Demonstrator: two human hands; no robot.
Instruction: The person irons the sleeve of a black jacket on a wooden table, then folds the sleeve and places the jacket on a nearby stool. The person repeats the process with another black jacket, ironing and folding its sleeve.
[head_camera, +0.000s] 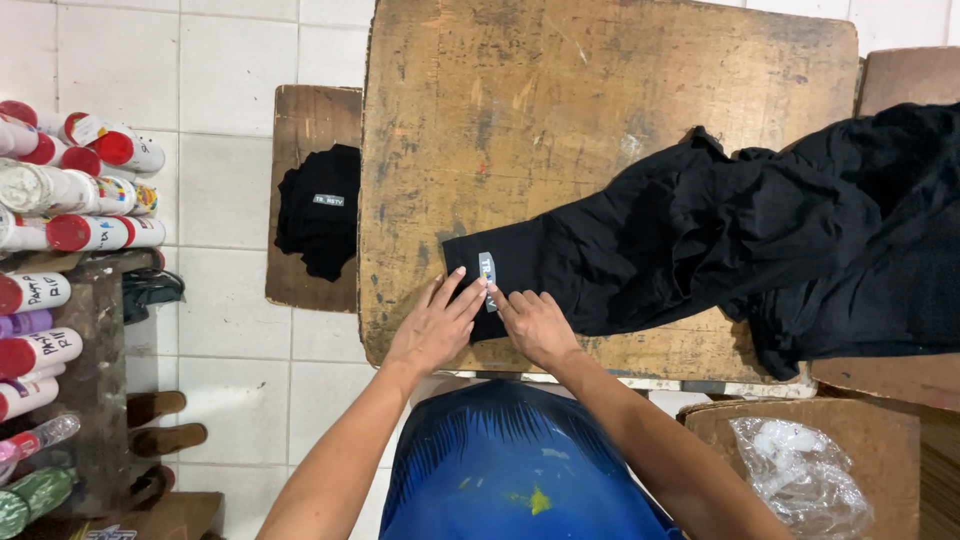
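**Worn wood, white tile**

Pretty beat-up wooden desk (600, 120), scratched and stained all over. White tiled floor (230, 80) underneath, a smaller wooden board (305, 115) beside it, and a rough shelf (95, 380) on the left crammed with red-capped bottles (95, 232).

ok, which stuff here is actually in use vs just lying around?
In use:
- black garment on the worn wooden board
- small label, pressed by left hand and right hand

Lying about:
- folded black cloth
- spray cans
- clear plastic bag
- cardboard box
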